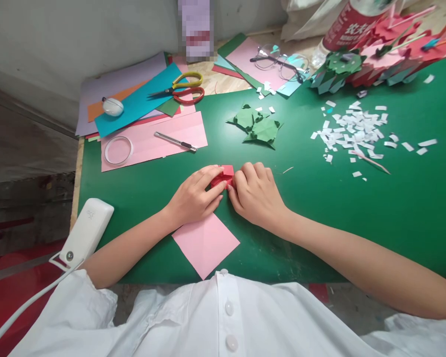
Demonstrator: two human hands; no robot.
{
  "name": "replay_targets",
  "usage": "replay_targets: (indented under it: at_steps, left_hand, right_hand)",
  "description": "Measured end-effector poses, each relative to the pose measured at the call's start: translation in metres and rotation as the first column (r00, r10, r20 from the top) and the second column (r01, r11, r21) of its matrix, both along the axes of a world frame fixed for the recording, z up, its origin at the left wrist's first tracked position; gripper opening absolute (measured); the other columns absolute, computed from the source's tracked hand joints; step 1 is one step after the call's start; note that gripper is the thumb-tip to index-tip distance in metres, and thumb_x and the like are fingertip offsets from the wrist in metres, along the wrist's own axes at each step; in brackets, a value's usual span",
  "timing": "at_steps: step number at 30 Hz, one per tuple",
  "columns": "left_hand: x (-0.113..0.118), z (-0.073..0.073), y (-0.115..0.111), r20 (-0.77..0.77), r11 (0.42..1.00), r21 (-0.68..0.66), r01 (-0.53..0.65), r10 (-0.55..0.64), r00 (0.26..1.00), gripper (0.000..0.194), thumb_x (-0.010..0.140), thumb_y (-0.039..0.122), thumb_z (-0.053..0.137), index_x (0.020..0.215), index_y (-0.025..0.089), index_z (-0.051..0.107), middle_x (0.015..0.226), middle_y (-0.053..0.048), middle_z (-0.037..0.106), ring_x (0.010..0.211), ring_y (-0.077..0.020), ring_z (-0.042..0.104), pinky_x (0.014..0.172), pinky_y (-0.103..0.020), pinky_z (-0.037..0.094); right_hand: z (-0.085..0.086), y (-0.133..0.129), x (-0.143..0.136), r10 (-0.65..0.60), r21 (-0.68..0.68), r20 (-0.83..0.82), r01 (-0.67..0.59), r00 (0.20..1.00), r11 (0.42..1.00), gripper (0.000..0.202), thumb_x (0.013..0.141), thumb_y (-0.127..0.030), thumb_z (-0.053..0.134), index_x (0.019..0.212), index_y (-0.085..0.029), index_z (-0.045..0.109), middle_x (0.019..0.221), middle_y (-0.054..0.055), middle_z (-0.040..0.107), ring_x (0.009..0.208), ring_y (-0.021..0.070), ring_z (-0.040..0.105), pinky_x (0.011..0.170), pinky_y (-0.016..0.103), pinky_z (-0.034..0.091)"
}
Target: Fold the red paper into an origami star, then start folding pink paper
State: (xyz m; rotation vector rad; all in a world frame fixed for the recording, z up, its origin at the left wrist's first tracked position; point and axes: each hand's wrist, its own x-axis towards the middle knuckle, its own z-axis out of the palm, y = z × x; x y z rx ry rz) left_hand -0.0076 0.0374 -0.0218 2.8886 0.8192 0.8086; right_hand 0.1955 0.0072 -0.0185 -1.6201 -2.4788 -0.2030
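Note:
Between my two hands is a small folded piece of red paper [227, 171] on the green table. My left hand [196, 195] grips its left side, fingers closed over it. At its right edge, the curled fingers and thumb of my right hand [255, 194] pinch the paper. Parts of the fold are hidden under my fingers. A square of pink paper [207, 244] lies just below my left hand, one corner covered by it. Beyond my hands sit two green folded paper pieces [262, 126], touching each other.
Coloured sheets [134, 121] at the back left carry scissors [182, 89], a cutter knife [175, 141], a tape roll [119, 150] and a white mouse-like object [112, 106]. White paper scraps [357, 126], glasses [278, 62] and a bottle [353, 27] are back right. A white power bank [89, 230] is left.

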Motion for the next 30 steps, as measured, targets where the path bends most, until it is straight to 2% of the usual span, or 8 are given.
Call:
replay_targets:
  at_steps: [4,9,16,23,26,30]
  left_hand:
    - [-0.001,-0.003,0.000,0.029,0.999,-0.028,0.017,-0.016,0.999,0.025,0.096,0.018,0.056,0.116,0.016,0.070,0.137,-0.019,0.062,0.130,-0.0282,0.061,0.104,-0.048,0.060]
    - [-0.003,-0.005,0.001,0.031,0.998,-0.061,0.012,-0.010,0.999,0.024,0.096,0.019,0.056,0.116,0.017,0.070,0.137,-0.019,0.062,0.131,-0.0291,0.061,0.105,-0.051,0.059]
    - [-0.004,-0.004,0.002,0.034,0.999,-0.005,0.054,-0.054,0.998,0.021,0.094,0.019,0.061,0.111,0.012,0.072,0.132,-0.022,0.066,0.131,-0.0325,0.064,0.108,-0.050,0.059]
    - [-0.002,-0.004,0.001,0.051,1.000,0.009,0.018,-0.018,0.999,0.023,0.095,0.018,0.060,0.114,0.016,0.072,0.135,-0.019,0.065,0.130,-0.0286,0.064,0.107,-0.046,0.060]
    - [-0.001,-0.003,0.002,0.053,1.000,-0.002,0.024,-0.024,0.998,0.022,0.095,0.017,0.059,0.114,0.018,0.071,0.136,-0.015,0.065,0.129,-0.0267,0.064,0.106,-0.044,0.061]
    - [-0.002,-0.003,0.002,0.057,0.998,-0.021,0.061,-0.059,0.997,0.024,0.095,0.016,0.060,0.116,0.014,0.070,0.134,-0.015,0.068,0.134,-0.0288,0.060,0.110,-0.046,0.059]
  right_hand:
    - [-0.002,0.006,0.007,0.021,0.006,-0.101,-0.021,0.995,1.000,0.020,0.099,-0.032,0.045,0.095,-0.016,0.057,0.087,0.011,0.059,0.081,0.0258,0.046,0.072,0.036,0.029]
    - [-0.002,0.009,0.013,0.072,0.009,-0.165,-0.072,0.984,0.997,0.021,0.099,-0.034,0.049,0.101,-0.015,0.060,0.092,0.011,0.063,0.081,0.0254,0.047,0.072,0.037,0.032]
    - [-0.001,0.007,0.014,0.054,-0.040,-0.199,-0.063,0.979,0.997,0.020,0.100,-0.033,0.049,0.101,-0.016,0.059,0.095,0.013,0.066,0.084,0.0269,0.050,0.073,0.037,0.032]
    - [-0.006,0.013,0.015,-0.013,-0.171,-0.438,-0.070,0.899,0.983,0.009,0.095,-0.028,0.054,0.094,-0.019,0.053,0.086,0.008,0.062,0.077,0.0228,0.049,0.073,0.036,0.035]
    - [-0.005,0.015,0.014,-0.033,-0.191,-0.503,-0.073,0.864,0.979,0.007,0.094,-0.025,0.054,0.088,-0.021,0.051,0.083,0.006,0.062,0.075,0.0209,0.049,0.072,0.035,0.035]
    - [-0.002,0.015,0.012,-0.048,-0.197,-0.576,-0.081,0.816,0.977,0.009,0.092,-0.023,0.057,0.084,-0.022,0.051,0.081,0.005,0.065,0.074,0.0200,0.051,0.073,0.035,0.036]
